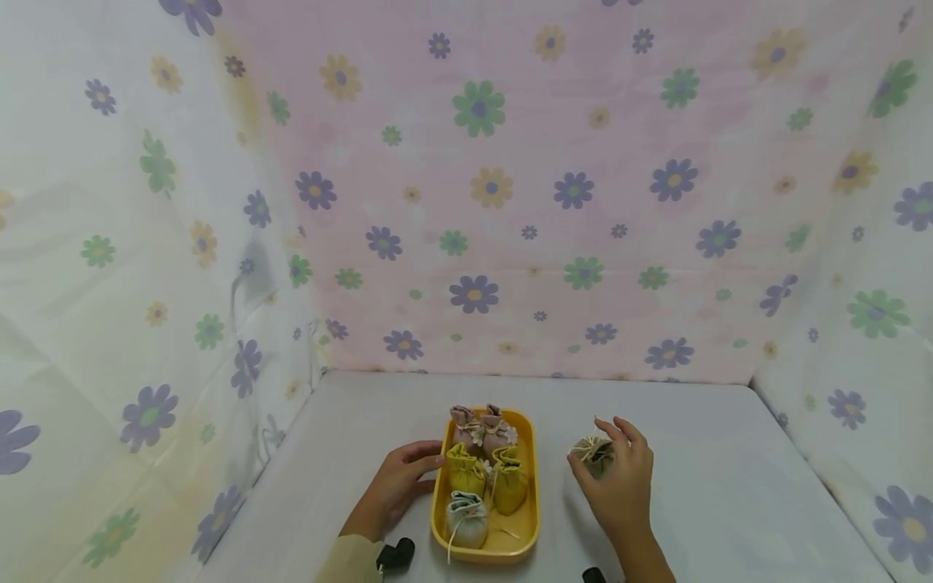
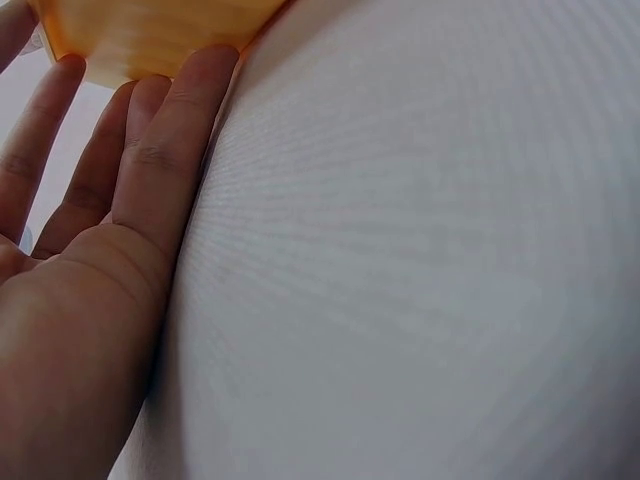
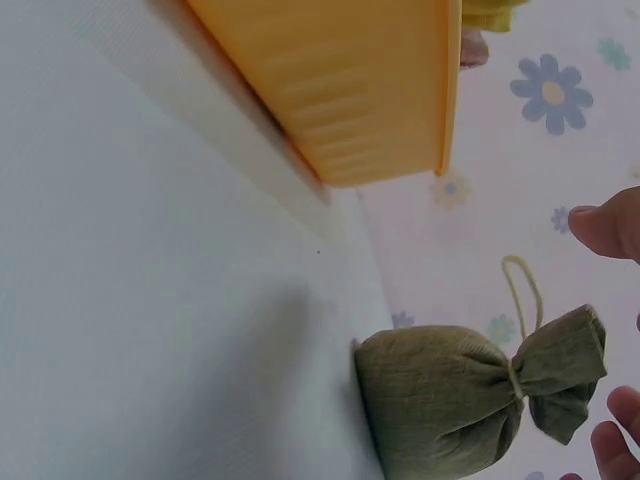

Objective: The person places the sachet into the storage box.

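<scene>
My left hand [image 1: 399, 484] rests on the white tabletop with its fingertips against the left side of a yellow plastic tray [image 1: 535, 494]. In the left wrist view those fingers [image 2: 170, 150] are mostly straight along the tray's wall. To the right of the tray, my right hand [image 1: 619, 478] hovers around a small olive-green drawstring pouch [image 1: 602, 460]. The right wrist view shows the pouch [image 3: 435, 395] upright on the table, its neck tied with a cord that forms a loop. Thumb [image 3: 608, 228] and fingertips [image 3: 615, 450] are spread apart on either side of its gathered top, without gripping it.
Inside the tray stand two pinkish pouches [image 1: 492, 433] at the back, two yellow pouches [image 1: 510, 490] in the middle and a pale pouch [image 1: 466, 520] at the front left. Flower-printed cloth [image 1: 525, 210] walls the table at the back and sides.
</scene>
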`<action>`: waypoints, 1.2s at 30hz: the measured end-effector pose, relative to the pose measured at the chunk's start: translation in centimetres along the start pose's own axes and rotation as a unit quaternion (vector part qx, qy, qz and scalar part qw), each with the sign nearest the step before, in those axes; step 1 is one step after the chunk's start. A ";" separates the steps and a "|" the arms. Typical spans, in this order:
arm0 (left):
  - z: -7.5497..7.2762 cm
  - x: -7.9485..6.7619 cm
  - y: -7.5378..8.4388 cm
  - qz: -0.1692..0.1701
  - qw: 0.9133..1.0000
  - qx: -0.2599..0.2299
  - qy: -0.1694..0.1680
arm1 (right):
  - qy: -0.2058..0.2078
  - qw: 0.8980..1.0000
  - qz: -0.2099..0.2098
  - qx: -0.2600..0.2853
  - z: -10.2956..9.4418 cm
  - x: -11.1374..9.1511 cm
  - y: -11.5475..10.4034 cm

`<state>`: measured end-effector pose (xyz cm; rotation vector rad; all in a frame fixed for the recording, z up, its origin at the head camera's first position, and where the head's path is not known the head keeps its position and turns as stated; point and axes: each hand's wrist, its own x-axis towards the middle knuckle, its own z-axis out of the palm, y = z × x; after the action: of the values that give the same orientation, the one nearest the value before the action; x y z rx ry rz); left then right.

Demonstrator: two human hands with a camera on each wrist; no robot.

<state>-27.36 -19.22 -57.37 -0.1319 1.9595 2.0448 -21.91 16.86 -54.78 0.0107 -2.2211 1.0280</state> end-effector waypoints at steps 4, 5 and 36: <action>0.0 -0.1 0.0 0.001 1.000 0.001 0.002 | 0.003 0.999 0.030 0.012 0.1 -0.1 0.8; 0.0 -0.1 0.0 0.001 1.000 0.000 0.001 | 0.000 0.999 0.037 0.015 0.1 -0.2 0.9; 0.2 0.0 -0.2 0.004 1.000 -0.004 0.000 | 0.065 0.992 0.097 0.049 0.7 -0.4 2.2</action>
<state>-27.27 -19.06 -57.59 -0.1250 1.9552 2.0578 -22.60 17.79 -56.85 -0.2261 -2.0826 1.2061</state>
